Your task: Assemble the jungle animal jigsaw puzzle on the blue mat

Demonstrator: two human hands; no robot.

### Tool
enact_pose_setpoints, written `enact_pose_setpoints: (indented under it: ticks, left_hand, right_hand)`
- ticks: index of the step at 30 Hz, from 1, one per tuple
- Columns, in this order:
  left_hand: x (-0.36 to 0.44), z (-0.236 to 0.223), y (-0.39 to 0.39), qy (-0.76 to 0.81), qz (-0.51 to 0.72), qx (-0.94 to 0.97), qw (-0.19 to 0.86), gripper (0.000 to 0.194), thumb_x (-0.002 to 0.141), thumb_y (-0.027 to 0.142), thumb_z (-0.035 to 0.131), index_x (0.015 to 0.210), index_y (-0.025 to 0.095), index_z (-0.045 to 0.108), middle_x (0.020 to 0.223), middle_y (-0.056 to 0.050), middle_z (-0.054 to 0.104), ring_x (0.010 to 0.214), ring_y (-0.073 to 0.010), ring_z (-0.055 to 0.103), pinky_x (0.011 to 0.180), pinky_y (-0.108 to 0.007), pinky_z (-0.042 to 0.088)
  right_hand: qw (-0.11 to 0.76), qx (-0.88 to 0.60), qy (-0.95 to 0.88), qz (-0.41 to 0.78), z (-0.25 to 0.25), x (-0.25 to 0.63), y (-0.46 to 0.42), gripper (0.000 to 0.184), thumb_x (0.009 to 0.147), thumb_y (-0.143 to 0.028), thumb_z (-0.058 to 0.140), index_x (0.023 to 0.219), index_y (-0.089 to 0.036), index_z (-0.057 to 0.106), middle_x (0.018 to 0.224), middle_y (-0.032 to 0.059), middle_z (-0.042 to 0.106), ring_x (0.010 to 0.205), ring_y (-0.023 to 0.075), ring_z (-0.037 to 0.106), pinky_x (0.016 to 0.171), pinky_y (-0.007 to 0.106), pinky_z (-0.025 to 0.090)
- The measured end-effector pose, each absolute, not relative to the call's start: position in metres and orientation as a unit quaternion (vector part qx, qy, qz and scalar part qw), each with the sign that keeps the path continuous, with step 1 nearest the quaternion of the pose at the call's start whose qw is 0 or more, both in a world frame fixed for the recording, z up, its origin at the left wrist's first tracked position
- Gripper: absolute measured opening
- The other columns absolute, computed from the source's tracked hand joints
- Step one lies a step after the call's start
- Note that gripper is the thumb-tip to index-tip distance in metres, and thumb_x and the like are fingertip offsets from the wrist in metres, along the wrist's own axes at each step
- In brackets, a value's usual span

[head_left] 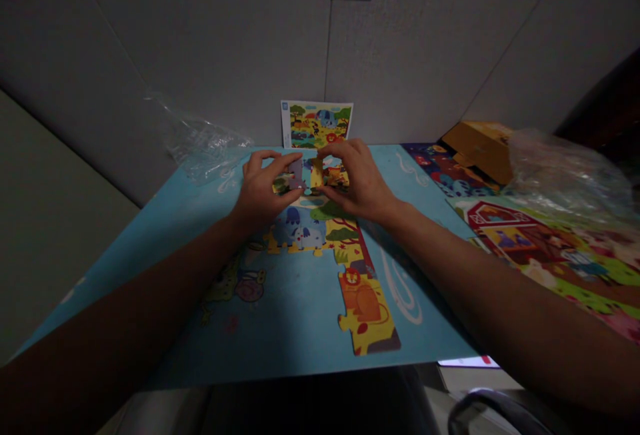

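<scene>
Above the far part of the blue table, my left hand (264,185) pinches a greyish-purple jigsaw puzzle piece (296,174) between thumb and fingers. Close beside it, my right hand (361,178) grips a yellowish puzzle piece (317,174). Whether the two pieces touch, I cannot tell. Beneath and nearer to me lies a joined section of puzzle with blue elephants (300,230). Its right side runs down to a lion piece (364,305) at the near right. More loose pieces are partly hidden behind my fingers.
A picture card (320,122) leans on the wall behind the hands. Crumpled clear plastic (205,148) sits at the far left of the table (190,348). To the right are an orange-brown box (480,148), another plastic bag (570,172) and a farm picture (565,255).
</scene>
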State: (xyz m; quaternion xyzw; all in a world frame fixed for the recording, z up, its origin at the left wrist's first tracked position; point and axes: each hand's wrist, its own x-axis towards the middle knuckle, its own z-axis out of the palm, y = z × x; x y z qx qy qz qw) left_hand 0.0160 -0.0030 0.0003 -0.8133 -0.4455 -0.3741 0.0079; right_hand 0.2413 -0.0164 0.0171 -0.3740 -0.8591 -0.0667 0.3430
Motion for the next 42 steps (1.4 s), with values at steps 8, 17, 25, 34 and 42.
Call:
enact_pose_setpoints:
  ticks: [8,17,25,34,42]
  left_hand:
    - [0.011,-0.01,0.01,-0.623,-0.269,-0.734,-0.025,0.054,0.08,0.044,0.067,0.131,0.024,0.068,0.13,-0.015,0.066,0.129,-0.0457,0.045,0.105,-0.065,0.039]
    - [0.008,-0.018,0.015,-0.63,-0.211,-0.747,-0.037,0.061,0.081,0.05,0.058,0.136,0.024,0.067,0.134,-0.018,0.063,0.126,-0.0461,0.048,0.103,-0.067,0.039]
    - [0.009,-0.014,0.014,-0.606,-0.242,-0.757,-0.041,0.066,0.08,0.043,0.063,0.142,0.019,0.06,0.139,-0.017,0.061,0.13,-0.0434,0.046,0.108,-0.062,0.039]
    - [0.017,-0.003,-0.002,-0.402,-0.38,-0.833,-0.023,0.071,0.078,0.043,0.076,0.142,0.019,0.058,0.13,-0.012,0.063,0.128,-0.0299,0.051,0.112,-0.045,0.043]
    - [0.015,0.0,-0.005,-0.406,-0.399,-0.822,0.024,0.057,0.082,0.046,0.073,0.132,0.019,0.064,0.121,-0.011,0.066,0.12,-0.0303,0.055,0.107,-0.045,0.046]
  right_hand:
    - [0.223,-0.617,-0.753,-0.049,-0.002,0.26,-0.002,0.06,0.085,-0.054,0.064,0.132,-0.017,0.066,0.14,0.0185,0.06,0.13,0.0431,0.044,0.105,0.061,0.035]
    - [0.157,-0.646,-0.747,-0.02,-0.003,0.263,0.002,0.044,0.087,-0.043,0.06,0.122,-0.019,0.072,0.127,0.015,0.07,0.119,0.0404,0.055,0.101,0.06,0.037]
    - [0.248,-0.617,-0.746,-0.044,0.003,0.261,-0.002,0.054,0.08,-0.035,0.07,0.132,-0.019,0.062,0.129,0.0153,0.068,0.119,0.0401,0.052,0.102,0.057,0.038]
    - [0.316,-0.391,-0.863,-0.047,0.016,0.245,-0.018,0.061,0.091,-0.062,0.057,0.139,-0.024,0.054,0.131,0.0115,0.064,0.12,0.0324,0.051,0.105,0.049,0.037]
    - [0.35,-0.377,-0.855,-0.067,0.013,0.241,-0.019,0.059,0.094,-0.062,0.054,0.138,-0.023,0.054,0.133,0.0106,0.063,0.122,0.0296,0.051,0.107,0.046,0.039]
